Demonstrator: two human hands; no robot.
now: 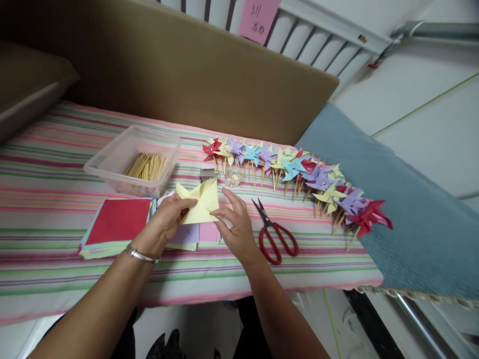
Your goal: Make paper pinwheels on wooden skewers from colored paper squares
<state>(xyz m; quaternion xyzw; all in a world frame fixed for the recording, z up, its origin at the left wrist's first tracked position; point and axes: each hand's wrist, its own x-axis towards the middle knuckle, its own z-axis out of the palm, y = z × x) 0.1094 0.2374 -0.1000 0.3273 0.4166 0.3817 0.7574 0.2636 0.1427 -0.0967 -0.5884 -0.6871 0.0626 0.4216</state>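
A pale yellow paper square (204, 202), with some corners bent in toward its middle like a pinwheel, is held up over the table. My left hand (170, 217) grips its left side, thumb pressed near the centre. At the paper's lower right corner, my right hand (235, 224) pinches the edge between thumb and fingers. Beneath the paper lie lilac sheets (185, 235) and pink sheets (209, 232), partly covered. Red-handled scissors (273, 234) rest just right of my right hand, blades pointing away. A stack of coloured paper with a red sheet (118, 222) on top sits left of my left hand.
Behind the stack stands a clear plastic box (112, 172) of short wooden sticks (146, 167). A small clear dish (233, 176) and a small grey box (207, 174) are beyond the paper. Finished pinwheels (294, 167) line the right side. A cardboard panel (209, 75) borders the back.
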